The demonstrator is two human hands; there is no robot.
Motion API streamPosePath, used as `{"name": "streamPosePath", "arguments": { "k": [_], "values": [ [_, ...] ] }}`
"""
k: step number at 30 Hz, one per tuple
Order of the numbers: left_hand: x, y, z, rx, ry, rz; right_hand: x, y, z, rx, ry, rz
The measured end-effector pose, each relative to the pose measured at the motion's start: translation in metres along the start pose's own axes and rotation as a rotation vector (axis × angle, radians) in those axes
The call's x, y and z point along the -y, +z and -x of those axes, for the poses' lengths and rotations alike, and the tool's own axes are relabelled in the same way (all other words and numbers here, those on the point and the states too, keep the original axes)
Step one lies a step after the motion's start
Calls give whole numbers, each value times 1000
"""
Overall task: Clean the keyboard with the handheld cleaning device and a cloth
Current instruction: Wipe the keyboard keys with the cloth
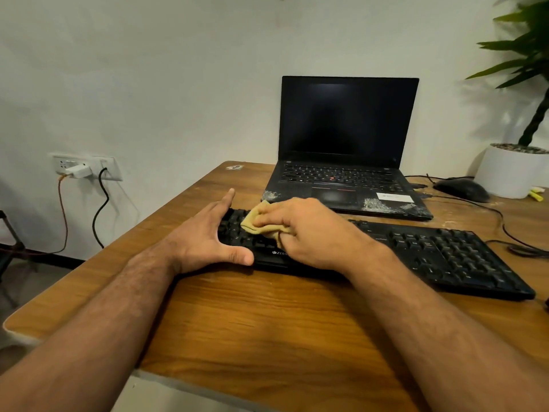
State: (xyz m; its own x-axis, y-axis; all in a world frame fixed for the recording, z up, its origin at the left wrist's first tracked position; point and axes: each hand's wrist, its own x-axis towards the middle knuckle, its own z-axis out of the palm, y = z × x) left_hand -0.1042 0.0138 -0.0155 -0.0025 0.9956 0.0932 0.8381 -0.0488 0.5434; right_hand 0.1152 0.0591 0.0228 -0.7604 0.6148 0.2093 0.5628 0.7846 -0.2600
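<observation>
A black keyboard (439, 254) lies slanted across the wooden table (267, 322). My right hand (309, 230) grips a bunched tan cloth (258, 223) and presses it on the keys at the keyboard's left end. My left hand (205, 236) lies against that left end, fingers straight along the side edge and thumb laid along the front edge. No handheld cleaning device is in view.
An open black laptop (344, 150) stands behind the keyboard. To the right are a black mouse (462, 188), cables and a white plant pot (511, 173). A wall socket with a charger (78, 169) is at the left.
</observation>
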Motion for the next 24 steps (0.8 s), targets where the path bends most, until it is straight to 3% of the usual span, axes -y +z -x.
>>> {"name": "streamPosePath", "arguments": {
  "k": [4, 9, 11, 14, 19, 24],
  "values": [
    [0, 0, -1, -8, 6, 22, -1, 14, -17, 69, 2, -30],
    [-1, 1, -5, 5, -34, -37, -19, 10, -31, -68, 244, 141],
    [0, 1, -4, 13, -23, -41, -25, 9, -28, -140, 274, 94],
    [1, 2, -3, 25, 18, -65, -14, 11, -26, -212, 198, -102],
    [3, 0, -5, 39, 40, -90, 18, 17, -15, 66, -34, -224],
    [1, 1, -5, 21, 6, -89, 5, 0, 3, -31, -36, -199]
  ]
}}
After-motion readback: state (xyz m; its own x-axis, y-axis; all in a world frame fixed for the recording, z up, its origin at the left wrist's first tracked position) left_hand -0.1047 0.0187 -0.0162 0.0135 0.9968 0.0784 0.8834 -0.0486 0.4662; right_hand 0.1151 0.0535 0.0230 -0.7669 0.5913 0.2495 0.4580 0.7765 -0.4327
